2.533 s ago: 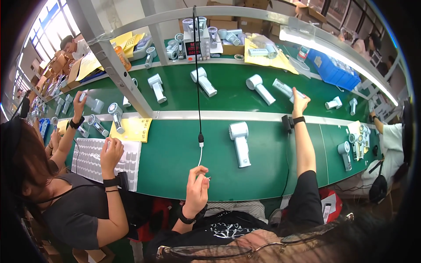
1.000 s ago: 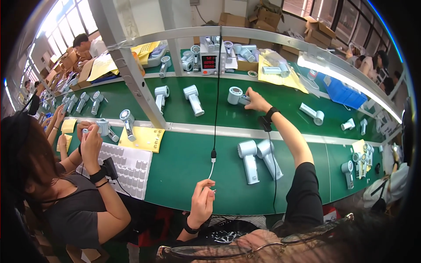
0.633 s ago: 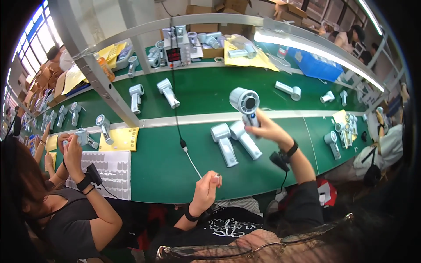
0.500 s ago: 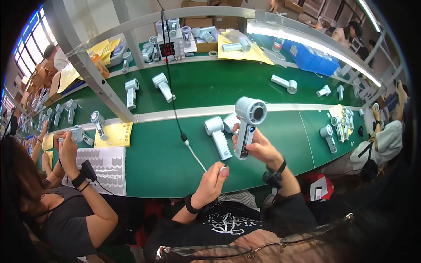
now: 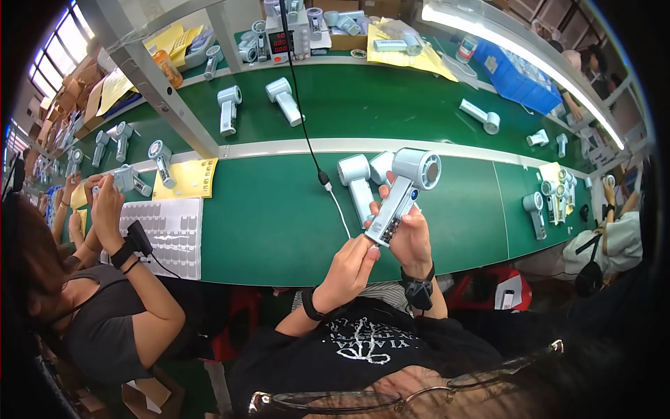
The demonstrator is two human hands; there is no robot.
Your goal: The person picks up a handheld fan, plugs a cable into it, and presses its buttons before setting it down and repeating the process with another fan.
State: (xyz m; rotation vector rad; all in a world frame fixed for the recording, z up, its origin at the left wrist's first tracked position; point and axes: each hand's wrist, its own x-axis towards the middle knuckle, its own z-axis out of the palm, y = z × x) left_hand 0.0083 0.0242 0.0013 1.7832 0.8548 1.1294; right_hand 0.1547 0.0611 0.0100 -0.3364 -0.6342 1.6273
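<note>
A light blue handheld fan (image 5: 395, 208) is tilted in front of me, its round head up and to the right. Small electronic parts show along the open side of its handle. My right hand (image 5: 412, 241) is closed around that handle. My left hand (image 5: 351, 269) pinches the end of a white cable (image 5: 340, 211) against the handle's bottom end; its fingers hide the plug, so I cannot tell whether it is inserted. Just behind lie two more fans, one with its handle toward me (image 5: 359, 192) and another mostly hidden fan (image 5: 381, 167).
The cable hangs from a black cord (image 5: 307, 133) above the green bench (image 5: 279, 223). A metal rail (image 5: 279, 149) crosses behind. Several fans lie on the far bench. A meter with a red display (image 5: 280, 46) and a blue bin (image 5: 513, 77) stand there. A co-worker's hand (image 5: 108, 209) works at left.
My left hand has moved up and right with the cable end to the fan's base. The fan has tilted further and come lower in my right hand. The view has shifted slightly.
</note>
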